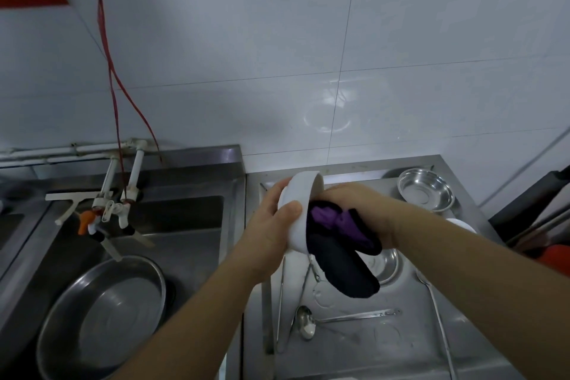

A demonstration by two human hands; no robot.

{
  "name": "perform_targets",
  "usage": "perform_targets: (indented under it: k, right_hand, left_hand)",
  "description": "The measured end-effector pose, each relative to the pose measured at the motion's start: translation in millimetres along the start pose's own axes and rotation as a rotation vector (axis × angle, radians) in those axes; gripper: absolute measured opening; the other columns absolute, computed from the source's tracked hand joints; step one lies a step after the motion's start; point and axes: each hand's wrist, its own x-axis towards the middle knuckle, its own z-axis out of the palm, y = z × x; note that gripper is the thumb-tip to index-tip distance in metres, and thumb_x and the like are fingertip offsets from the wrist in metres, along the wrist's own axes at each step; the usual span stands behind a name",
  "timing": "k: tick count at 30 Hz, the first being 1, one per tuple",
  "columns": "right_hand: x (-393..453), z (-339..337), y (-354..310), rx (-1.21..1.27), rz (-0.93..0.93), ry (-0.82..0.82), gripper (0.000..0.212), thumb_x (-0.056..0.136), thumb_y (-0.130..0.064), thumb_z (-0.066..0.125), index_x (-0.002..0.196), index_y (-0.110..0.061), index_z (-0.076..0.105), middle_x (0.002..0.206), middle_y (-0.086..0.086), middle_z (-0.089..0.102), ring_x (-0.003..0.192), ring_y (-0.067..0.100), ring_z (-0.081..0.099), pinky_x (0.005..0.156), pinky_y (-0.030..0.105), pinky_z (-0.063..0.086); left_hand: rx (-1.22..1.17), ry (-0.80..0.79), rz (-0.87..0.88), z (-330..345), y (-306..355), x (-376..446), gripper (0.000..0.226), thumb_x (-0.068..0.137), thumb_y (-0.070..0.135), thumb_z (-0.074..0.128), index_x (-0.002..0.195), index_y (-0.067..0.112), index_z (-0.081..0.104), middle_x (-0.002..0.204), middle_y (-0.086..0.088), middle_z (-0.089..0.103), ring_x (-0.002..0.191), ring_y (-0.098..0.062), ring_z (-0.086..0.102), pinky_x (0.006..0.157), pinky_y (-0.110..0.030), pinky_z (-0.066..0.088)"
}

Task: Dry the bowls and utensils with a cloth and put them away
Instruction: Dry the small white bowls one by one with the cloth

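Left hand (pixel 271 219): grips the white bowl (pixel 297 210) from outside, thumb on the near wall, fingers wrapped over the far side.
Bowl: held in the air above the steel counter (pixel 370 345), tipped on its side with the mouth turned to the right.
Right hand (pixel 357 210): pushed into the bowl's mouth, fingers hidden inside; it clutches the cloth (pixel 342 250) against the bowl's inner wall.
Cloth: dark with a purple side, bunched at the bowl's mouth; its loose end hangs down below the right wrist.
Counter: a ladle (pixel 308 322) lies near the front, handle pointing right; a long spoon (pixel 431 290) lies along the right side; thin metal utensils lie at the left edge, too blurred to name.
Other bowls: a steel bowl (pixel 425 191) stands at the back right; a second steel bowl (pixel 385 265) sits partly hidden under the cloth; a white rim (pixel 461 224) shows behind the right forearm.
Sink (pixel 191 225): left of the counter, with a large steel basin (pixel 101 315) in it under the taps (pixel 105 213).
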Motion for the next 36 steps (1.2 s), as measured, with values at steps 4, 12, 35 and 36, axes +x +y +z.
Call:
perform_targets:
  k: [4, 12, 35, 36]
  right_hand:
    - [-0.2, 17.0, 15.3, 0.557, -0.099, -0.031, 0.042, 0.103, -0.019, 0.050, 0.128, 0.011, 0.063, 0.108, 0.025, 0.069, 0.099, 0.035, 0.070, 0.090, 0.042, 0.061]
    - [16.1, 44.0, 34.8, 0.233, -0.409, 0.582, 0.029, 0.081, -0.035, 0.065, 0.093, -0.013, 0.080, 0.095, 0.022, 0.077, 0.097, 0.045, 0.074, 0.085, 0.059, 0.063]
    - [-12.1, 25.1, 45.8, 0.451, -0.079, 0.201, 0.044, 0.095, -0.039, 0.069, 0.126, -0.009, 0.075, 0.123, 0.018, 0.076, 0.112, 0.035, 0.075, 0.089, 0.046, 0.063]
    - [-12.4, 24.4, 48.9, 0.542, -0.057, 0.184, 0.051, 0.096, -0.046, 0.066, 0.128, -0.007, 0.074, 0.126, 0.019, 0.074, 0.114, 0.036, 0.074, 0.090, 0.047, 0.061]
  left_hand:
    - [-0.036, -0.045, 0.074, -1.6, 1.7, -4.1, 0.099, 0.080, 0.067, 0.080, 0.155, 0.016, 0.042, 0.144, -0.031, 0.053, 0.129, -0.050, 0.058, 0.101, -0.064, 0.054]
    - [-0.122, 0.067, 0.059, 21.6, -7.4, -13.0, 0.109, 0.070, 0.070, 0.086, 0.154, 0.014, 0.042, 0.143, -0.021, 0.061, 0.130, -0.042, 0.063, 0.098, -0.051, 0.059]
    - [0.343, 0.069, 0.166, 9.9, -14.9, -22.3, 0.076, 0.076, 0.057, 0.074, 0.145, 0.052, 0.043, 0.126, 0.026, 0.057, 0.117, -0.004, 0.063, 0.083, -0.029, 0.063]
    - [0.374, 0.045, 0.171, 9.4, -14.2, -23.7, 0.078, 0.076, 0.057, 0.075, 0.146, 0.052, 0.042, 0.128, 0.025, 0.055, 0.119, -0.006, 0.062, 0.083, -0.029, 0.063]
